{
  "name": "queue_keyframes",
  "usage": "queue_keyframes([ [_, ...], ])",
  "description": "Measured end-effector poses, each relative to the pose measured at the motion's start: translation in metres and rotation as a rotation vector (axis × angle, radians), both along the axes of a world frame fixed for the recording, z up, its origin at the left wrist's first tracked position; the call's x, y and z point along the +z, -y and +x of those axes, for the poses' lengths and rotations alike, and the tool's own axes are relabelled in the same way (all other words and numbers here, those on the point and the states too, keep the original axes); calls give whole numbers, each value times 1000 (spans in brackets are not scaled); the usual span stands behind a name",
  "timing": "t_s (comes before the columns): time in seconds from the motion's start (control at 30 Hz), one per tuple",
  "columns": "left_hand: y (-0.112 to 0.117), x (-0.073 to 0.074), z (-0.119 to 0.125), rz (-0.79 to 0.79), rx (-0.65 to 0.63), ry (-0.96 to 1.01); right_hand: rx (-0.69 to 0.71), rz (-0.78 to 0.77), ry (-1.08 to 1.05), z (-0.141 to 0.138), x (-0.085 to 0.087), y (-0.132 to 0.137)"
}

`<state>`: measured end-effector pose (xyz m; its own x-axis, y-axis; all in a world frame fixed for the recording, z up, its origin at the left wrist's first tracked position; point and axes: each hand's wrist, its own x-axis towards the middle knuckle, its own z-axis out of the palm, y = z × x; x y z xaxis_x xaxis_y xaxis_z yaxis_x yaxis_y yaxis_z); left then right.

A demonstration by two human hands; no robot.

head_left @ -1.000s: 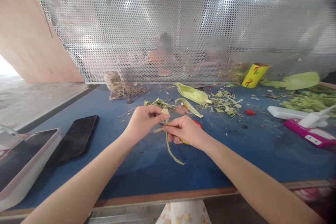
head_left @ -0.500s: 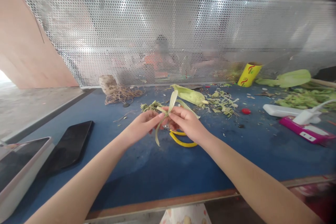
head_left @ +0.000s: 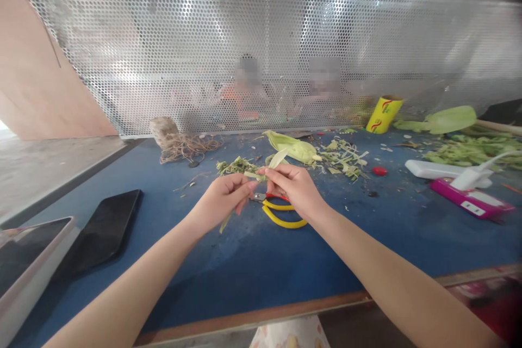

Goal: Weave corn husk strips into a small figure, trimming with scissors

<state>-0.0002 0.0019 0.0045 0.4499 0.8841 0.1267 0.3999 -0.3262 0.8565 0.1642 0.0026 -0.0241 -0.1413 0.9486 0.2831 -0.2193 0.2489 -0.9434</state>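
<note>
Leaf strip (head_left: 279,158) sits pinched in my left hand (head_left: 222,200) and right hand (head_left: 297,186), already separate from the green husk (head_left: 299,151) beyond; with loose ends, it looks unfinished.

My strip (head_left: 278,159) is pale green; the scissors (head_left: 284,223), yellow-handled with red; the husk (head_left: 294,148), light green; my table (head_left: 228,266), blue with a brown edge (head_left: 253,317); the tube (head_left: 382,115), yellow with red marks; the phone (head_left: 106,228), black; the screen (head_left: 163,38), silver-grey, dotted with holes; my clothing (head_left: 304,333), white with tan blotches.
</note>
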Motion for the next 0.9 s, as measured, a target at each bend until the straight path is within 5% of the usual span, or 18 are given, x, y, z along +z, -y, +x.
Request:
queue_keyframes([
  [0.27,-4,-3,0,-283,-53,469,75,-78,-46,1,1,-1],
  [0.67,-6,-3,-3,-226,-72,467,123,-77,-8,2,0,-2],
  [0.9,-9,-4,-6,-228,29,485,101,-109,69,4,2,-2],
])
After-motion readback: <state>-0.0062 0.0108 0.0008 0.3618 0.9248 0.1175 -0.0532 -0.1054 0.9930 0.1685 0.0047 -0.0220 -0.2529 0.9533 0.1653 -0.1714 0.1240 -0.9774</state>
